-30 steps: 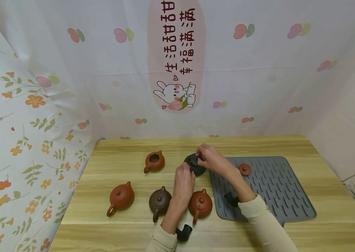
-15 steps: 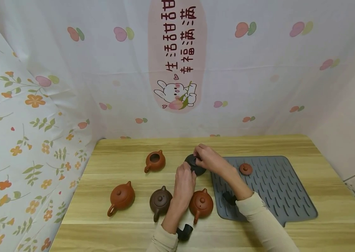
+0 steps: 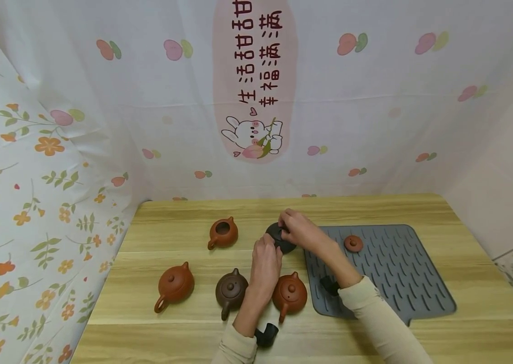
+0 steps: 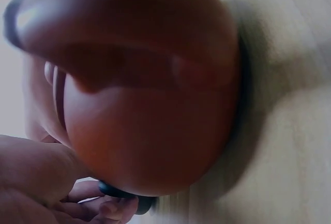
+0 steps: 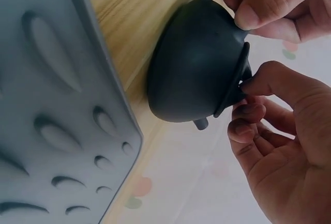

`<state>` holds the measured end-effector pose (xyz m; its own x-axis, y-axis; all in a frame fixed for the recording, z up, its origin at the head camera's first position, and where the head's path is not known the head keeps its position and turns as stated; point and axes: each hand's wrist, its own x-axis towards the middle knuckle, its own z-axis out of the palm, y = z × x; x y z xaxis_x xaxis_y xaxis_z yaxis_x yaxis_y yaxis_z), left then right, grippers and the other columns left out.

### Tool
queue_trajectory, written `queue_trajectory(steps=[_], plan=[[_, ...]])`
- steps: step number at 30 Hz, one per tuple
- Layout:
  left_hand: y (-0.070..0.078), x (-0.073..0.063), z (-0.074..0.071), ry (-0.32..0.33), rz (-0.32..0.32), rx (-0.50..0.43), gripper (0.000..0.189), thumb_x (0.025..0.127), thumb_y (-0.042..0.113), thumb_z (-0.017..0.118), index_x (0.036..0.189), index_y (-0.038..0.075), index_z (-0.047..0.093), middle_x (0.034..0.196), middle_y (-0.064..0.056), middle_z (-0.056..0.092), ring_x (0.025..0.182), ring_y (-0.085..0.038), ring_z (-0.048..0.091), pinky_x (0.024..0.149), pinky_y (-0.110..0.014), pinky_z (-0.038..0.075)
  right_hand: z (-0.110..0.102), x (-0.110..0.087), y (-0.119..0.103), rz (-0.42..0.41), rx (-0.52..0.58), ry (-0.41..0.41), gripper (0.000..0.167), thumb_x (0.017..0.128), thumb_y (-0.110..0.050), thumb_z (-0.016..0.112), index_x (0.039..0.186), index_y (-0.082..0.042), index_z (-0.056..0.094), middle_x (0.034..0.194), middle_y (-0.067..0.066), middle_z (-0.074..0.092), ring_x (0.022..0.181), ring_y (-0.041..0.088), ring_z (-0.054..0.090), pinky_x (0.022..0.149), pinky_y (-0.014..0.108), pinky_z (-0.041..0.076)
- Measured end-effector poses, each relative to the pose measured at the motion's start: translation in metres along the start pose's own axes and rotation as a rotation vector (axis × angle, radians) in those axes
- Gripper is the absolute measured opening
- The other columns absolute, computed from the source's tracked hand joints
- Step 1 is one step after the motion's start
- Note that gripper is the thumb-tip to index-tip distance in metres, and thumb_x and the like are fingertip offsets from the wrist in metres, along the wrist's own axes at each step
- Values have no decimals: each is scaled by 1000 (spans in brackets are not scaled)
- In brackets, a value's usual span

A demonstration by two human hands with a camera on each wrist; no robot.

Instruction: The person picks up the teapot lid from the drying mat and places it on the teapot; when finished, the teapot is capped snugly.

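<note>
A black teapot (image 3: 287,246) stands on the table left of the grey mat. My left hand (image 3: 266,260) pinches its handle, shown from the side in the right wrist view. With thumb and fingers, my right hand (image 5: 289,125) pinches the knob of the black lid (image 5: 235,81), which sits at the pot's mouth. I cannot tell whether the lid is fully seated. Close under my left forearm stand a reddish-brown teapot (image 3: 290,296) and a dark brown teapot (image 3: 230,290), both lidded. The reddish-brown one fills much of the left wrist view.
A small orange-brown teapot (image 3: 224,233) stands lidless at the back. Another lidded orange teapot (image 3: 176,284) is at the left. A reddish lid (image 3: 353,243) lies on the grey ridged mat (image 3: 402,283). Patterned cloth (image 3: 170,126) hangs behind the table.
My right hand has shifted slightly left over the black teapot, with the lid's knob still in its fingers. My left hand stays on the handle. The other teapots have not moved.
</note>
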<state>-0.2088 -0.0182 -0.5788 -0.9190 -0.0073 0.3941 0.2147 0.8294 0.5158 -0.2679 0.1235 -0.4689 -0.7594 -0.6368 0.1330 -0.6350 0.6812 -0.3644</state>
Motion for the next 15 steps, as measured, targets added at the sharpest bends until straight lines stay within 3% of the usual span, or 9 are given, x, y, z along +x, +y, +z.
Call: queue_trajectory(steps=[3, 7, 8, 11, 14, 15], plan=[[15, 1, -31, -53, -27, -75, 25, 97, 4, 82, 108, -4, 60, 98, -20, 69, 93, -36, 71, 80, -44, 63, 1, 0, -1, -7, -1, 15, 7, 101, 2, 72, 107, 4, 68, 103, 16, 65, 81, 20, 61, 70, 34, 54], [37, 2, -88, -145, -90, -159, 22, 102, 4, 76, 113, -10, 62, 104, -25, 68, 97, -43, 71, 86, -54, 61, 0, -7, 1, 20, 61, 38, 13, 101, -2, 76, 111, 5, 70, 107, 17, 65, 82, 20, 62, 72, 34, 56], [30, 2, -88, -129, -83, -189, 24, 106, 11, 72, 118, -8, 63, 107, -22, 68, 98, -39, 71, 86, -51, 61, -1, -10, 4, 37, 80, 52, 15, 101, -2, 77, 112, 5, 70, 108, 17, 64, 82, 19, 62, 72, 34, 56], [23, 6, -120, -72, -81, -233, 27, 108, 14, 69, 122, -8, 64, 106, -21, 68, 95, -36, 71, 82, -51, 61, -9, -26, 16, 104, 141, 111, 19, 101, -3, 78, 115, 7, 70, 108, 18, 63, 80, 19, 60, 71, 36, 55], [5, 12, -147, 23, -82, -222, 25, 108, 11, 68, 123, -8, 67, 109, -22, 70, 96, -35, 70, 82, -49, 61, -20, -44, 32, 181, 156, 156, 20, 101, -2, 76, 117, 9, 70, 108, 20, 64, 80, 21, 59, 71, 39, 53], [5, 14, -166, 22, -110, -204, 23, 105, 3, 69, 122, -12, 67, 109, -26, 69, 97, -39, 70, 82, -53, 61, -24, -50, 37, 206, 153, 166, 20, 101, -3, 76, 117, 9, 70, 108, 21, 64, 80, 21, 59, 71, 40, 53]])
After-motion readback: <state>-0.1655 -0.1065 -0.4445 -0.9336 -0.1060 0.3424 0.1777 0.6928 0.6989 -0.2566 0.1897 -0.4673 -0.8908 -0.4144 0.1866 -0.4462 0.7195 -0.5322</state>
